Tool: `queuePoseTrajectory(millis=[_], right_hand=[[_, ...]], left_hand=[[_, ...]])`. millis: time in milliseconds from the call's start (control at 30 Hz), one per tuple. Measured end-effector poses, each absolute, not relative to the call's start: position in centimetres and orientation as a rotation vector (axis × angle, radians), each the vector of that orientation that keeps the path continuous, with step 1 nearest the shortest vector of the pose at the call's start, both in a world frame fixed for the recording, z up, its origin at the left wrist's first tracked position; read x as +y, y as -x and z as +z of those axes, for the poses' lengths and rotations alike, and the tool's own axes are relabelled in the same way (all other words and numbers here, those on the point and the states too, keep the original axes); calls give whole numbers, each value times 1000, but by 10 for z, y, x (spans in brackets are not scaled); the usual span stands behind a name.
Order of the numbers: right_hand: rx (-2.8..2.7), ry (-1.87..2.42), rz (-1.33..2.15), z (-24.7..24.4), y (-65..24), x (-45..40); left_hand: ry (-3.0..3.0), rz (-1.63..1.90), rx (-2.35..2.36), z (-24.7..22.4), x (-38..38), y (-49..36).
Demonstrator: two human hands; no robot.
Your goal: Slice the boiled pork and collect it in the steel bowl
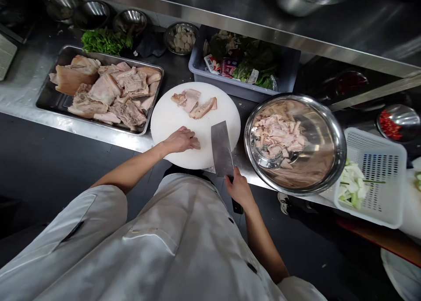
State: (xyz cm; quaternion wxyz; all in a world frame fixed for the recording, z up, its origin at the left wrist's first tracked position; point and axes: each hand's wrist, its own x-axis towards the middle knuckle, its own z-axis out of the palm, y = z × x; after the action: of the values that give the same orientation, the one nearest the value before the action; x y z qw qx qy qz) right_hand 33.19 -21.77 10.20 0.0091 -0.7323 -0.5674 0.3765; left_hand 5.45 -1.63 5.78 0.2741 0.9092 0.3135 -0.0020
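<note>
A round white cutting board lies on the counter with a few pieces of cooked pork on its far side. My left hand rests at the board's near left, fingers curled together over a small slice of meat, partly hidden beneath them. Wrapped round the handle of a cleaver is my right hand, at the board's right edge. The broad blade is over the board's right side, apart from the meat. Part of the handle shows below my right hand.
To the left is a metal tray of large pork pieces. A steel bowl of sliced meat stands close on the right, beside a white basket with cut vegetables. Behind are a grey bin and a bowl of garlic, under a shelf edge.
</note>
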Motion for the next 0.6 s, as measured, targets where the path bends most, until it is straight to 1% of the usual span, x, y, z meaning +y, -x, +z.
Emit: queuePoseTrajectory(millis=[167, 367, 600], right_hand=[[-1899, 2056, 1295, 124, -337, -233], [-2180, 2242, 1167, 151, -331, -235], [-2513, 2234, 1100, 166, -325, -209]], left_hand=[[-2535, 102, 927, 39, -27, -38], [-2635, 431, 957, 15, -50, -36], [-2706, 659, 1138, 3, -74, -53]])
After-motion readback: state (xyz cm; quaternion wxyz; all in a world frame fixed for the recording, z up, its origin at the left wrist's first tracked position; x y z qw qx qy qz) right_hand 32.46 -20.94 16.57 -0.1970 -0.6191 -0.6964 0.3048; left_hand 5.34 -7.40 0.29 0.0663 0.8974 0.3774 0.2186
